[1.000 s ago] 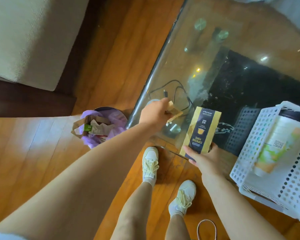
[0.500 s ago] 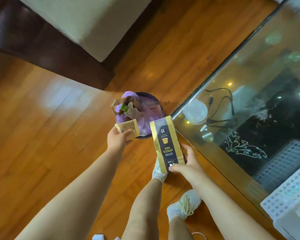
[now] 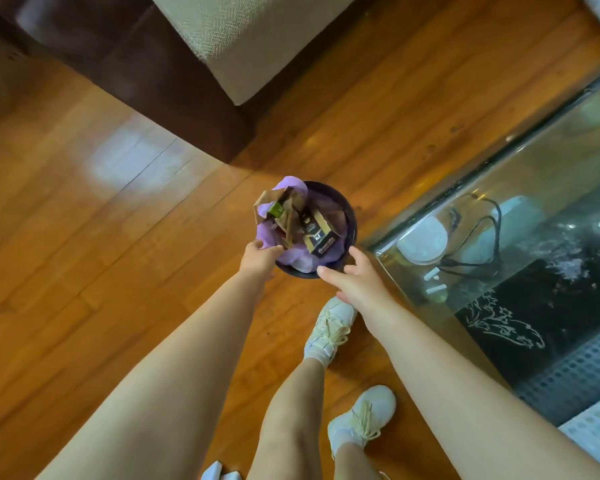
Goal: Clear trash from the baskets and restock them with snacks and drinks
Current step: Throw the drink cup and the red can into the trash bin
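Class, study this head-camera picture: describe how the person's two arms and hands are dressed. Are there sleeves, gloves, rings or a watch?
Both arms are bare from the frame's lower edge to the fingers: no sleeves and no gloves. The left hand and the right hand show no rings, and neither wrist carries a watch or bracelet.

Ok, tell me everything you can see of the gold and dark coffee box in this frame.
The coffee box is a slim carton, gold with a dark panel and small print too blurred to read. It lies tilted in the round dark trash bin, on the purple liner beside crumpled brown paper. Neither hand holds it: the right hand hovers open just below the bin's rim, and the left hand is at the liner's near edge.
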Demonstrator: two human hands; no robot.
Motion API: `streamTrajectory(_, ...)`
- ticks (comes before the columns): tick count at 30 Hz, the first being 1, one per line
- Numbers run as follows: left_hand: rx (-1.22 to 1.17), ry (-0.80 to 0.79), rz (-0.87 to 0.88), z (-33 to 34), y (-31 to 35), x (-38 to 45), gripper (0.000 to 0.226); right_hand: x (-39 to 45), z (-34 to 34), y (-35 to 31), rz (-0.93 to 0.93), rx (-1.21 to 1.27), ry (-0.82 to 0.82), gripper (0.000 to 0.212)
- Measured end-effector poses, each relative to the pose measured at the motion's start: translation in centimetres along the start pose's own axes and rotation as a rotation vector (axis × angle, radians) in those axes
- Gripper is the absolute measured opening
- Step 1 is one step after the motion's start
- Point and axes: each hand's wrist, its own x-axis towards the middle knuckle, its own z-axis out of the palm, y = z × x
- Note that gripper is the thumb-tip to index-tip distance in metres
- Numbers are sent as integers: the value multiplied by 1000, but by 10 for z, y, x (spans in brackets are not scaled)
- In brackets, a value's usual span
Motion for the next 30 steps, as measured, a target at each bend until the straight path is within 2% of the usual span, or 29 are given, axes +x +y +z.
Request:
streamTrajectory(6, 39, -68, 34, -13, -4, -37, 45, -33, -16, 8, 21, -36, 10, 59)
streamTrajectory(13, 115, -255, 219, 15, 9, -128, 18, -97, -76, 28, -54, 96, 98, 21)
streamTrajectory(21, 153, -471, 373, 126, -9, -245, 20, -180, -188, 100, -169, 290, 312, 22)
streamTrajectory(30, 396, -688, 425, 295, -90, -357, 17, -257, -321, 218, -179, 533, 626, 27)
